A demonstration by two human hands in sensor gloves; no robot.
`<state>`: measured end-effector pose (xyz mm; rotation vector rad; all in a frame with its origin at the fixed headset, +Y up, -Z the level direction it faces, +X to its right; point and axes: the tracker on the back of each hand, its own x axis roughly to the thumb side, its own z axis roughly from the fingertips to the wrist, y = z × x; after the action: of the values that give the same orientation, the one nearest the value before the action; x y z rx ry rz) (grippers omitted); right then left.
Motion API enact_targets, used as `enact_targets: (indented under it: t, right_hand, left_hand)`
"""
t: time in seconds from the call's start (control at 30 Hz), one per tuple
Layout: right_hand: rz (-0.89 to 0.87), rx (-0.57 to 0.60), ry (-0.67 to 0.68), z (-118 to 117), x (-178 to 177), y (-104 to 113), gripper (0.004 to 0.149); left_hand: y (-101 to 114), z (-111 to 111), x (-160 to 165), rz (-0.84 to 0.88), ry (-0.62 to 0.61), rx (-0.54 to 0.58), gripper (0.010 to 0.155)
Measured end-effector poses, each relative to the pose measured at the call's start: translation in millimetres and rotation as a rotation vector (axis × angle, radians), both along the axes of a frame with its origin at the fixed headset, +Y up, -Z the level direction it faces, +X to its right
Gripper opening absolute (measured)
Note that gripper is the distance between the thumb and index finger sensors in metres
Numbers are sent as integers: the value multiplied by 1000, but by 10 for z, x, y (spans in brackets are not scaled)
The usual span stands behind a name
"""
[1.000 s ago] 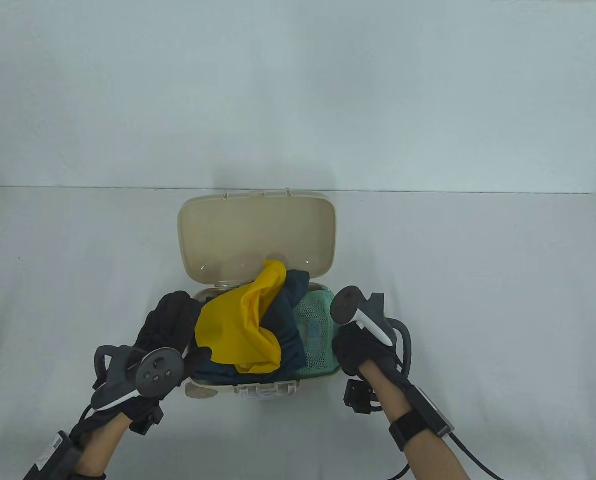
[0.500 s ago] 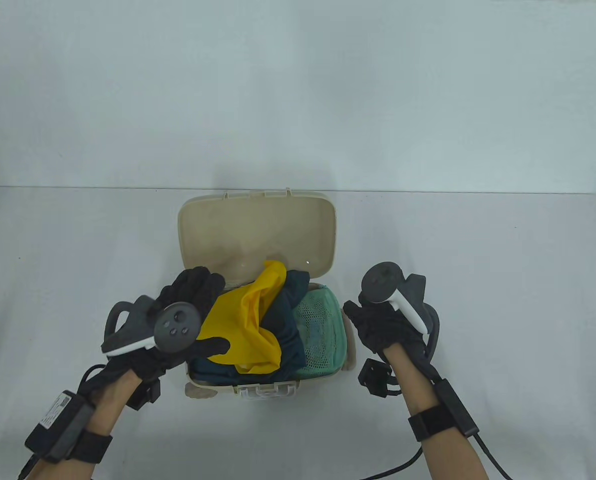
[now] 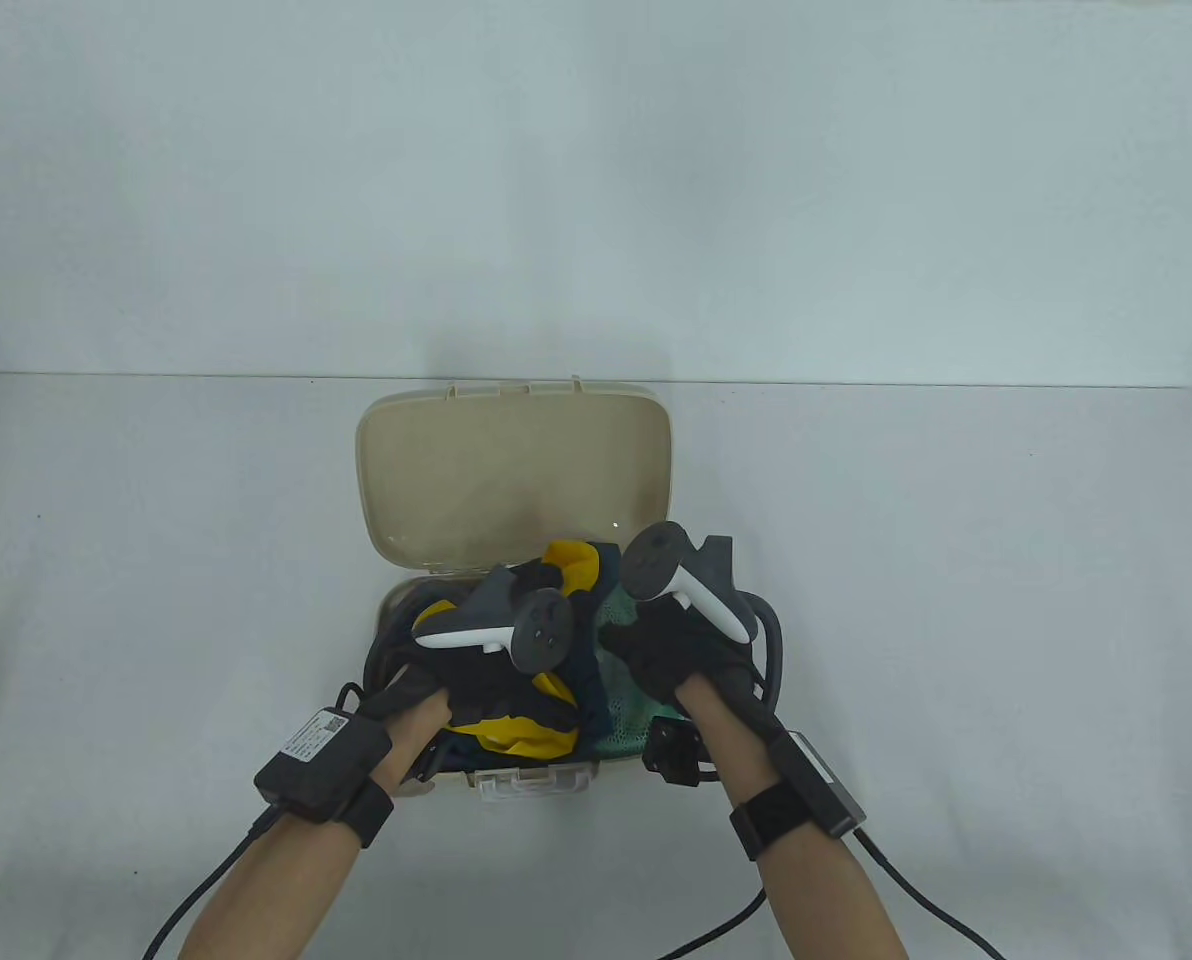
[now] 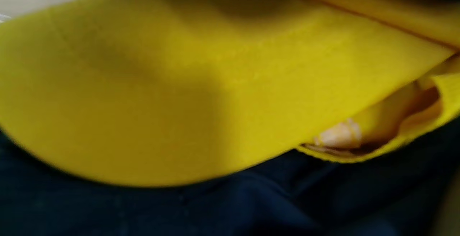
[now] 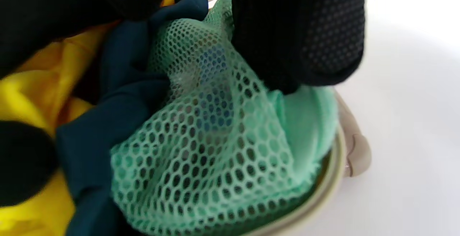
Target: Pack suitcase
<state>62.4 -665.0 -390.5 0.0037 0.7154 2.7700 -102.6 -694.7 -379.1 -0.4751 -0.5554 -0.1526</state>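
The beige suitcase [image 3: 386, 610] stands open at the table's front, its lid [image 3: 516, 470] upright behind. Inside lie a yellow cloth [image 3: 521, 735], a navy garment [image 3: 588, 685] and a green mesh bag [image 3: 628, 728]. My left hand [image 3: 481, 678] lies on top of the yellow cloth, its fingers hidden under the tracker. In the left wrist view the yellow cloth [image 4: 179, 96] bulges over the navy garment [image 4: 215, 207]. My right hand [image 3: 661, 650] presses down on the mesh bag [image 5: 215, 149]; its fingers [image 5: 298, 31] rest on the mesh beside the suitcase rim [image 5: 334, 182].
The suitcase's white front latch [image 3: 534, 782] faces me. The grey table [image 3: 956, 560] spreads to both sides and ends at a pale wall behind the lid. Cables trail from both wrists toward the table's front edge.
Both hands moved inward over the suitcase. The left hand came from the left rim onto the yellow cloth and pushed its raised tip down. The right hand came back onto the mesh bag.
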Motion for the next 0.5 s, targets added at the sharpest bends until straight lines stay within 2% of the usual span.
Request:
enact_targets:
  t: [0.13,0.23,0.5]
  right_hand:
    - [19,-1,8,-26,-62,-61,82]
    - [35,-4,8,-34,-94,-114,85]
    - [89,-20,8,-27,-213,-352,90]
  left_hand:
    - [-82,-5,-13,6,27,-31,106]
    - [-156,18,-16,-66,28,-67,105]
    - [-308,60,-35,-195,58,-59,104]
